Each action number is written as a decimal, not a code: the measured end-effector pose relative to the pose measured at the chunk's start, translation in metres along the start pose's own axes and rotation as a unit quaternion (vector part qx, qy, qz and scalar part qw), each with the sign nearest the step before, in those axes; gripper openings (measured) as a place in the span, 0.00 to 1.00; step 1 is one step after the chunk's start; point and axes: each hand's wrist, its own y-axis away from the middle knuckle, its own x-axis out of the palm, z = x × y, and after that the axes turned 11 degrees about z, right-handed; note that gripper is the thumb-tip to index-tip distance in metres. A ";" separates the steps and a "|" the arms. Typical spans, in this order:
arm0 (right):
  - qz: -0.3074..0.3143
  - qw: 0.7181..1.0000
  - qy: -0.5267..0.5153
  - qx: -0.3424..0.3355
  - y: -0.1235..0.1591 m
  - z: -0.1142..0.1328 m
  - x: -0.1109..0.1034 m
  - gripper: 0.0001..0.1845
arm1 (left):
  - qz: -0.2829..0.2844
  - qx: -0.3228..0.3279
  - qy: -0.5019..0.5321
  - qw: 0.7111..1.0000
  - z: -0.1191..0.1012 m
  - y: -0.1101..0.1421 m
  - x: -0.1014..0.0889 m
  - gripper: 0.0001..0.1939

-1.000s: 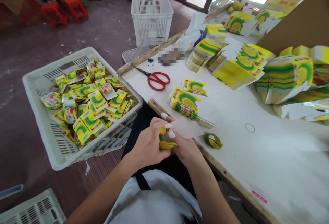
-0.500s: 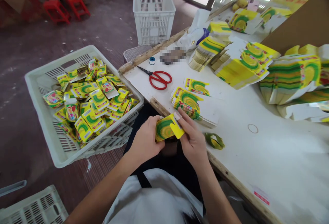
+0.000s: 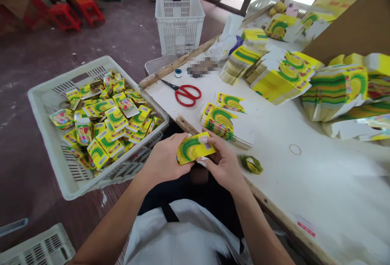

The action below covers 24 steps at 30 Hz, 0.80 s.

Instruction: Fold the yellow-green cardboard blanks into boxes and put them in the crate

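Both my hands hold one small yellow and green printed carton [image 3: 195, 148] over my lap, just in front of the table's edge. My left hand [image 3: 163, 161] grips its left end, fingers curled under it. My right hand [image 3: 224, 163] pinches its right end, with taped fingertips on top. A stack of flat cartons of the same print [image 3: 219, 123] lies on the white table [image 3: 319, 184] just beyond my hands. A crumpled green band [image 3: 251, 164] rests at the table's edge beside my right hand.
A white crate [image 3: 48, 143] of folded cartons sits on the floor at my left. Red scissors [image 3: 185, 93] and a tape roll [image 3: 178, 72] lie on the table. Big piles of flat cartons [image 3: 286, 76] fill the far right. A tall white basket [image 3: 179, 19] stands behind.
The carton was bunched edge-on between my hands; now it is turned with its printed face up and lies flatter. Both hands stayed over my lap.
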 end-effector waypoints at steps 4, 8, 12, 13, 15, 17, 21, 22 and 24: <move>-0.095 0.995 0.040 0.004 -0.008 -0.010 -0.007 0.41 | -0.221 -0.058 0.324 0.918 0.014 -0.003 0.005 0.28; -0.227 0.910 0.331 0.101 -0.019 -0.022 -0.043 0.27 | -0.366 -0.136 0.559 0.732 0.032 -0.007 0.005 0.26; -0.210 0.874 0.416 0.140 -0.023 -0.030 -0.058 0.20 | -0.265 -0.201 0.585 0.739 0.033 -0.007 0.015 0.23; -0.205 0.876 0.415 0.138 -0.023 -0.030 -0.058 0.20 | -0.245 -0.204 0.583 0.748 0.031 -0.007 0.018 0.24; -0.197 0.881 0.406 0.141 -0.023 -0.031 -0.057 0.21 | -0.224 -0.202 0.574 0.761 0.026 -0.007 0.023 0.26; -0.195 0.888 0.391 0.146 -0.025 -0.031 -0.058 0.20 | -0.204 -0.198 0.565 0.775 0.022 -0.007 0.026 0.27; -0.205 0.901 0.346 0.165 -0.028 -0.028 -0.065 0.14 | -0.163 -0.195 0.549 0.796 0.016 -0.004 0.030 0.25; -0.211 0.903 0.332 0.174 -0.028 -0.025 -0.066 0.12 | -0.155 -0.196 0.545 0.800 0.016 -0.002 0.031 0.25; -0.233 0.904 0.304 0.190 -0.027 -0.018 -0.065 0.09 | -0.137 -0.196 0.538 0.808 0.014 0.000 0.035 0.24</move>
